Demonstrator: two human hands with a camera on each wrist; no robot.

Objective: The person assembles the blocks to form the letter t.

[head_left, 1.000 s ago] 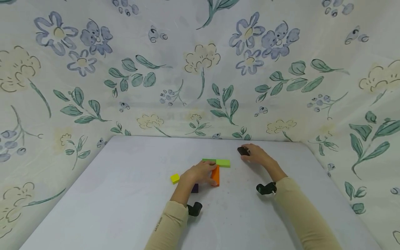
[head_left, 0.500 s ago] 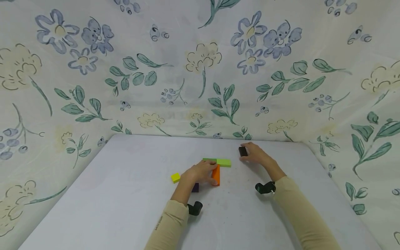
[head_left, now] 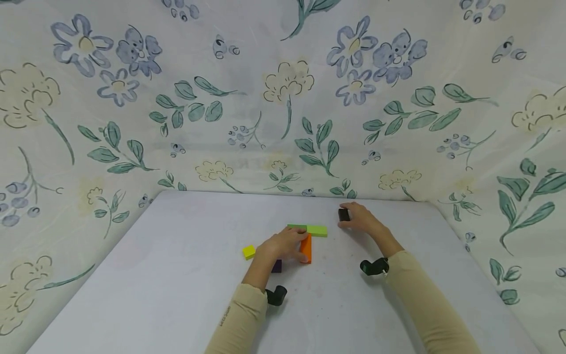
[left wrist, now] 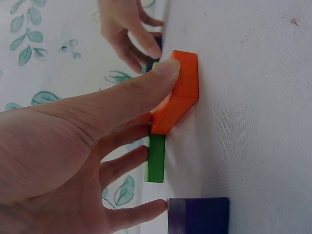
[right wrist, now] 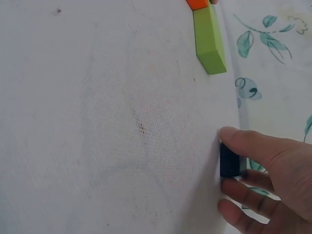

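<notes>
My left hand (head_left: pixel 283 244) holds an orange block (head_left: pixel 306 249) between thumb and fingers on the white tabletop. In the left wrist view the thumb (left wrist: pixel 165 73) lies against the orange block's side. Beyond it lie a darker green block (left wrist: pixel 155 158) and a light green block (head_left: pixel 316 230), end to end. My right hand (head_left: pixel 360 218) pinches a small black block (head_left: pixel 343 215) near the table's back edge, right of the green pair. The right wrist view shows thumb and fingertips on either side of that black block (right wrist: pixel 229 162).
A yellow block (head_left: pixel 249 252) lies left of my left hand. Beneath the left wrist a dark purple block (head_left: pixel 276 266) is partly hidden; the left little finger comes close to it. Floral cloth (head_left: pixel 247 98) hangs behind the table (head_left: pixel 185 285) and along its sides.
The black block has turned in my right hand, from slanted to nearly straight, and shifted very slightly. My left hand and the orange block have stayed in place.
</notes>
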